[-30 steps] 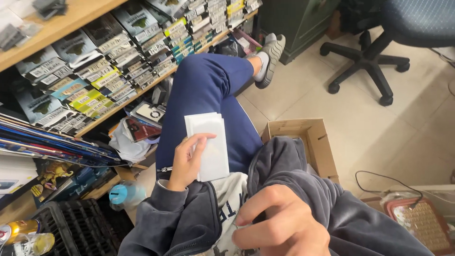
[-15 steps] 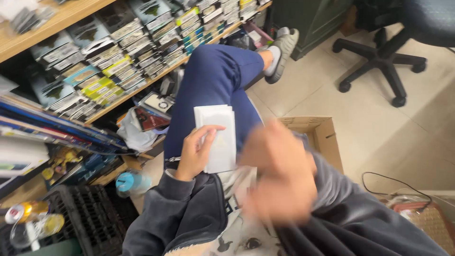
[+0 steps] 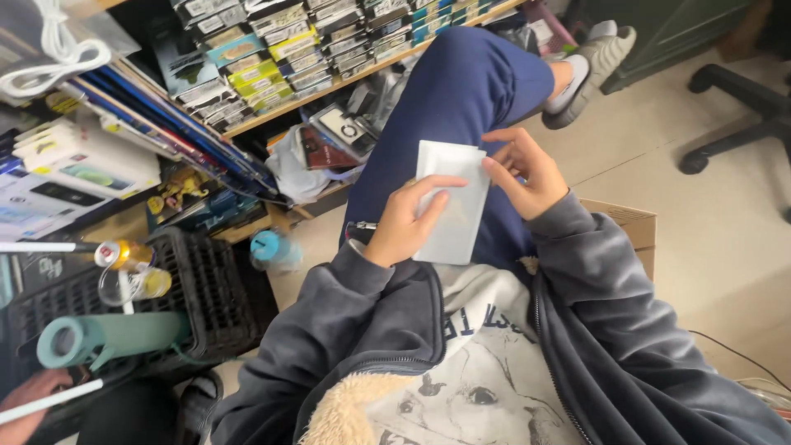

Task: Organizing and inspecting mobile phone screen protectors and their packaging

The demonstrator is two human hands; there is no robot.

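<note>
— Since the earlier frame our right hand (image 3: pixel 527 169) has come up from the blur near our chest and now meets the white flat packet (image 3: pixel 451 202) at its right edge.

— Agreed. Fingers?

— Right fingers partly curled, fingertips pinching the packet's upper right edge. Our left hand (image 3: pixel 405 222) grips the left side, thumb across the front, fingers curled behind.

— Where's the packet?

— Held over our blue-trousered thigh (image 3: pixel 461 99), tilted slightly, between both hands.

— Surroundings — quick.

— Wooden shelf (image 3: pixel 329 86) of small stacked boxes to the left, black plastic crate (image 3: pixel 206 288) below it, cardboard box (image 3: pixel 630 227) just right of our right sleeve, office chair base (image 3: pixel 741 107) well apart on the tiled floor.

— Someone else's hand at bottom left — we can't tell its grip.
</note>
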